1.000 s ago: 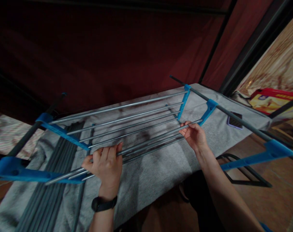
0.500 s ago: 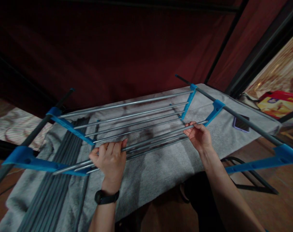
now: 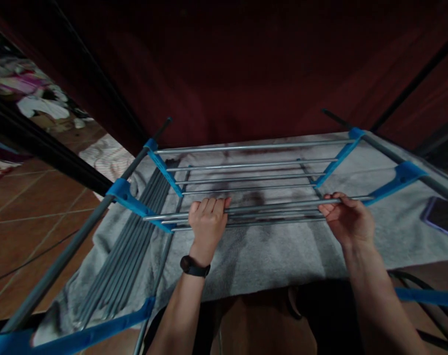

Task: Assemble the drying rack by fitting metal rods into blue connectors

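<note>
A grey metal rod (image 3: 272, 206) lies crosswise in front of me, with both my hands on it. My left hand (image 3: 208, 222), with a dark band on the wrist, wraps its fingers over the rod near the left side. Close to the rod's other end, my right hand (image 3: 349, 217) pinches it between thumb and fingers. The rod's left end overlaps a blue plastic bracket (image 3: 130, 199); its right end meets another blue bracket (image 3: 389, 185). Whether either end is seated I cannot tell. Several similar rods span the rack behind and below, between blue brackets on thicker side poles.
Several loose grey tubes (image 3: 135, 246) lie side by side on a grey cloth (image 3: 261, 256) at left. A phone (image 3: 443, 217) rests on the cloth at right. A dark red panel (image 3: 246, 74) stands behind the rack. Tiled floor (image 3: 31, 197) shows at left.
The view has swung left, so the rack and hands appear farther right in the picture. Both hands keep hold of the same rod, with little visible shift along it.
</note>
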A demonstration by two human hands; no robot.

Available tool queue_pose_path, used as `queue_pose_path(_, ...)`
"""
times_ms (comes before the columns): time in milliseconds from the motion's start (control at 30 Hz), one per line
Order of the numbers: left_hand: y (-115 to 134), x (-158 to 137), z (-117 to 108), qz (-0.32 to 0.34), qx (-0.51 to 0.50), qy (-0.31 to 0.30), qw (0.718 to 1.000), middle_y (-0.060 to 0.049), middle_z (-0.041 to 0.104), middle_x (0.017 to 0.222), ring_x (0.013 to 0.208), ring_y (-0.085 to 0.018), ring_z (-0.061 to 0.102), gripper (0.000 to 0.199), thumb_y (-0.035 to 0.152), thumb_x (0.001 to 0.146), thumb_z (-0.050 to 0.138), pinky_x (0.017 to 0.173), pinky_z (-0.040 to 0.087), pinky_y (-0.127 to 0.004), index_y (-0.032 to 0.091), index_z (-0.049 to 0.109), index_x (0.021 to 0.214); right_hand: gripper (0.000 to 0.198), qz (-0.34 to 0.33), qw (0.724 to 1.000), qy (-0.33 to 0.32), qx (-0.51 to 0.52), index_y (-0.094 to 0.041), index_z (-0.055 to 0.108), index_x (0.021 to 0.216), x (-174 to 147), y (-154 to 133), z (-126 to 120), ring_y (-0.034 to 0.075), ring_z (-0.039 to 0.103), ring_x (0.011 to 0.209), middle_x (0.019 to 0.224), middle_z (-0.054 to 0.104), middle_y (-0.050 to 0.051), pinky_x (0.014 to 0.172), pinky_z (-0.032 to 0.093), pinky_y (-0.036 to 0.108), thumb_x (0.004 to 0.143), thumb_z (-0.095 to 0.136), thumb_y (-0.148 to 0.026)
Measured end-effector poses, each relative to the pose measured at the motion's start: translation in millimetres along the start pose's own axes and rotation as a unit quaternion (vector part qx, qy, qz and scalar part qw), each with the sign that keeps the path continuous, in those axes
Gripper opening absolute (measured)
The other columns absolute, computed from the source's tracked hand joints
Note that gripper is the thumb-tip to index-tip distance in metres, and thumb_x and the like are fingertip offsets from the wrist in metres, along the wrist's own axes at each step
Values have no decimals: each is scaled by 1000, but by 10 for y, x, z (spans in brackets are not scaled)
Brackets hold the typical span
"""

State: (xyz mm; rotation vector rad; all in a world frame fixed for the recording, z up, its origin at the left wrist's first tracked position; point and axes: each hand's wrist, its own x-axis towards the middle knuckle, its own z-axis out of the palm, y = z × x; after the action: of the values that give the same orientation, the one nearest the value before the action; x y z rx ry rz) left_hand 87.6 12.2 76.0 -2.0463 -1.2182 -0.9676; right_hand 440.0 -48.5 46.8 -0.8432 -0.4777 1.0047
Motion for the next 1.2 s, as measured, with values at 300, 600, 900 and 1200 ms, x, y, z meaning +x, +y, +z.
queue_pose_path(300,-13,35,-17,6,2,13,1000,0,58,60,65,-19,53,28,30,95,65,67,29,-37,21,57,70,8,-8,1000,-1,-9,-21,72,77,-11,-14,38,14,68,86,81,67,0,73,63,25,71,69,-24)
queue_pose_path(600,-25,76,-33,-22,-32,-20,999,-2,59,62,68,-19,54,31,31,100,57,68,26,-38,21,60,70,5,-6,1000,-4,-14,-23,71,77,-43,-17,36,13,68,88,85,70,-1,77,63,26,73,74,-22)
queue_pose_path(900,-24,116,-89,-22,-31,-24,999,-2,59,62,68,-19,53,33,33,100,55,69,26,-38,21,62,70,7,-9,1000,-29,-5,-24,72,80,-41,5,34,13,69,86,86,71,-1,80,63,25,75,75,-23)
queue_pose_path(1200,-80,152,-114,11,-20,-16,1000,-2,61,60,64,-18,56,34,33,98,58,68,30,-36,21,61,67,14,-26,999,-38,0,-23,70,75,-54,6,18,14,73,85,91,73,-1,79,66,28,74,83,-19)
